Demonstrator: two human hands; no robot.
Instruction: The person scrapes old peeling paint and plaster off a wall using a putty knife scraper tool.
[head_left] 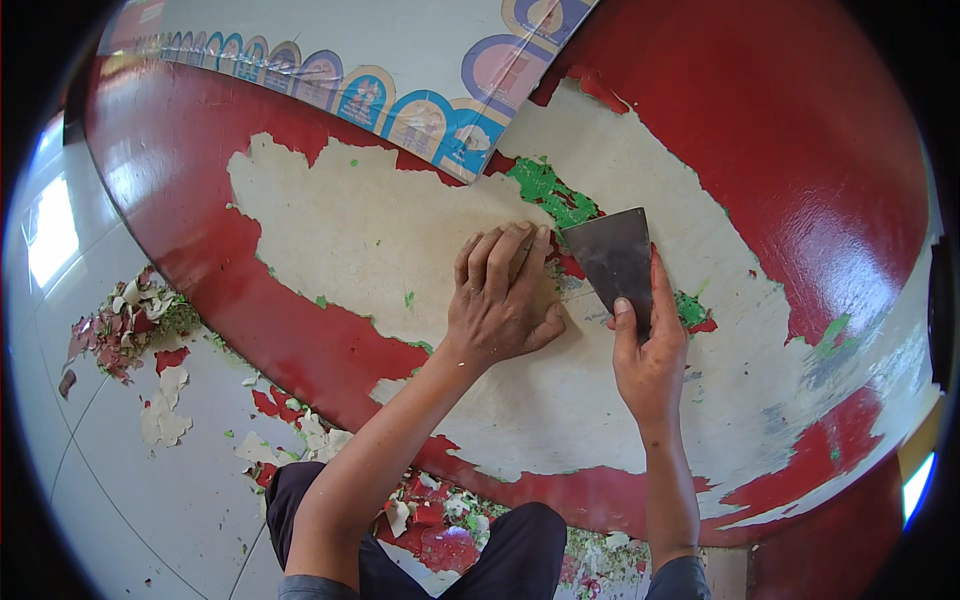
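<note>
My right hand (648, 365) grips a dark, flat scraper (612, 258), its wide edge pointing up and away from me. The blade sits over a bare cream patch (340, 235) on a red-painted wall (165, 130). To the left of the scraper, my left hand (503, 290) rests against that patch with its fingers slightly bent and thumb apart, holding nothing. Near the scraper's upper corner a strip of green paint (552, 190) shows on the surface. Another small green and red remnant (692, 310) lies just right of my right hand.
A white board (350, 40) with a border of coloured arches hangs above the patch. Peeled paint flakes (130, 320) are heaped on the pale tiled floor (150, 500) at left. More chips (440, 525) lie around my knees (525, 545), close under the wall.
</note>
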